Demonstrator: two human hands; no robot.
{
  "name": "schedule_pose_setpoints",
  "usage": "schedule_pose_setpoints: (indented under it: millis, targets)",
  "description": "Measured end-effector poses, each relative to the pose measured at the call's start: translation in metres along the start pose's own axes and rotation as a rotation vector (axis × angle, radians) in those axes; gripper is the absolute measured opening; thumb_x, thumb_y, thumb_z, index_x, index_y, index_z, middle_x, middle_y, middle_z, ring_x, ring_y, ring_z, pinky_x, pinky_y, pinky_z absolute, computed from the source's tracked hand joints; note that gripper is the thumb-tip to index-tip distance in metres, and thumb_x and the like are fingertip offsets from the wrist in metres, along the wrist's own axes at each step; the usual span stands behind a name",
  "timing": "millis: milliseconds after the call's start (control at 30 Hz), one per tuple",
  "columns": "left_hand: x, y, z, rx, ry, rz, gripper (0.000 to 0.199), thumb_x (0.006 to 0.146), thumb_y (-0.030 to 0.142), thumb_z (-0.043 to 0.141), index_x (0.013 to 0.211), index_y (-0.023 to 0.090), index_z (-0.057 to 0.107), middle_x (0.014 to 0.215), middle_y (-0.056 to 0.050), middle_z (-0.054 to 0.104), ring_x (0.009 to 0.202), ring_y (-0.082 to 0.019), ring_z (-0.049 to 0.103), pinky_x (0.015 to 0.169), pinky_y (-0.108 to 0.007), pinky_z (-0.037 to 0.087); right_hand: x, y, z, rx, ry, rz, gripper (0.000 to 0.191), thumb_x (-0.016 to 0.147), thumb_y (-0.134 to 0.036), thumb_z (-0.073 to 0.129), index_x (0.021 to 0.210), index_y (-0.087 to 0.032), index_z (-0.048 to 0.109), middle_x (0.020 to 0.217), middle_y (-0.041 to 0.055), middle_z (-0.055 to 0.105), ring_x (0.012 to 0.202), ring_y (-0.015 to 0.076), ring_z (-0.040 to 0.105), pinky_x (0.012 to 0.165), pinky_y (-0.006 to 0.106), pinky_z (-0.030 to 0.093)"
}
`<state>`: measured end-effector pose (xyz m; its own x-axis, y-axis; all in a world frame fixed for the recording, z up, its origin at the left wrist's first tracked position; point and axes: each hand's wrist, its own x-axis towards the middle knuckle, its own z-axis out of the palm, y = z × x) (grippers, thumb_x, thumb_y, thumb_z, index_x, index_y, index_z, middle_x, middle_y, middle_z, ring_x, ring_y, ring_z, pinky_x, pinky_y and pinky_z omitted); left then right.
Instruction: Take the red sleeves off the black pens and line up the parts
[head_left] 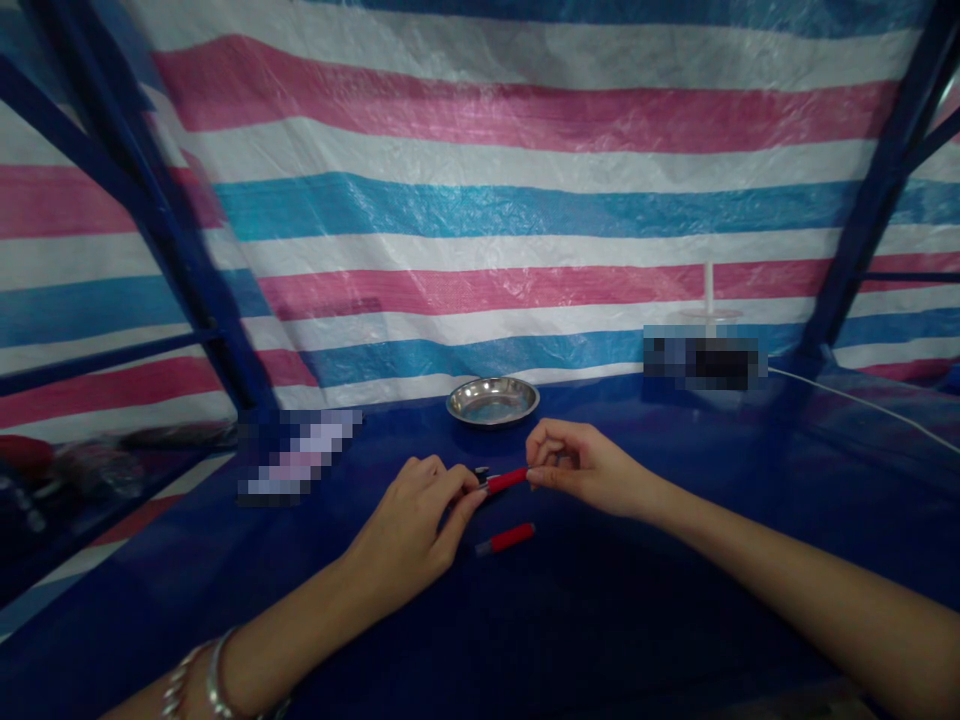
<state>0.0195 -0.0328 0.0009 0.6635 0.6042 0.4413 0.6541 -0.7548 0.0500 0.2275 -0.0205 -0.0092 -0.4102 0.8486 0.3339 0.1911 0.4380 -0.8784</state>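
On the blue-covered table [637, 610], your left hand [409, 530] was curled into a narrow pinch, its fingertips gripping the dark end of a red pen [506, 481], while your right hand [581, 467] closed just as narrowly on the pen's red barrel from the other side. A second red pen [506, 538] with a grey tip lay on the table just below the held one, touched by neither hand. Beyond them, a shallow steel dish [493, 400] sat near the table's far edge, and bracelets [199, 680] circled your left wrist.
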Motion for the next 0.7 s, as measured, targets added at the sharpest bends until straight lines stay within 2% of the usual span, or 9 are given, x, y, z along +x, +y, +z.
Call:
schedule_pose_setpoints:
  millis: [133,367,700]
  targets:
    - [0.0002,0.0008,-0.0021,-0.001,0.039,0.02,0.017,0.087,0.022,0.037,0.082,0.017,0.052,0.072,-0.002,0.051,0.069,-0.019,0.046,0.062,-0.031,0.033,0.0005,-0.0014,-0.0001,0.036,0.001,0.019,0.018,0.066,-0.023,0.061,0.069,-0.015,0.046,0.061,-0.0036,0.051,0.055,0.0061,0.047,0.052,0.02,0.035]
    - [-0.0008,0.0008,-0.0009,0.001,0.05,-0.005,0.018,0.086,0.023,0.037,0.082,0.018,0.053,0.072,-0.002,0.051,0.069,-0.019,0.046,0.062,-0.031,0.034,0.0,-0.0028,0.0003,0.113,-0.071,0.057,0.016,0.075,-0.031,0.051,0.074,-0.015,0.045,0.056,-0.0028,0.055,0.048,0.0056,0.047,0.049,0.02,0.037]
    - [-0.0016,-0.0002,-0.0003,0.0,0.039,-0.034,0.019,0.088,0.024,0.035,0.083,0.017,0.053,0.071,-0.003,0.052,0.068,-0.019,0.047,0.062,-0.031,0.035,0.0031,0.0015,-0.0012,0.023,0.068,0.008,0.014,0.066,-0.023,0.06,0.07,-0.016,0.049,0.058,-0.0042,0.05,0.052,0.0065,0.047,0.052,0.021,0.037]
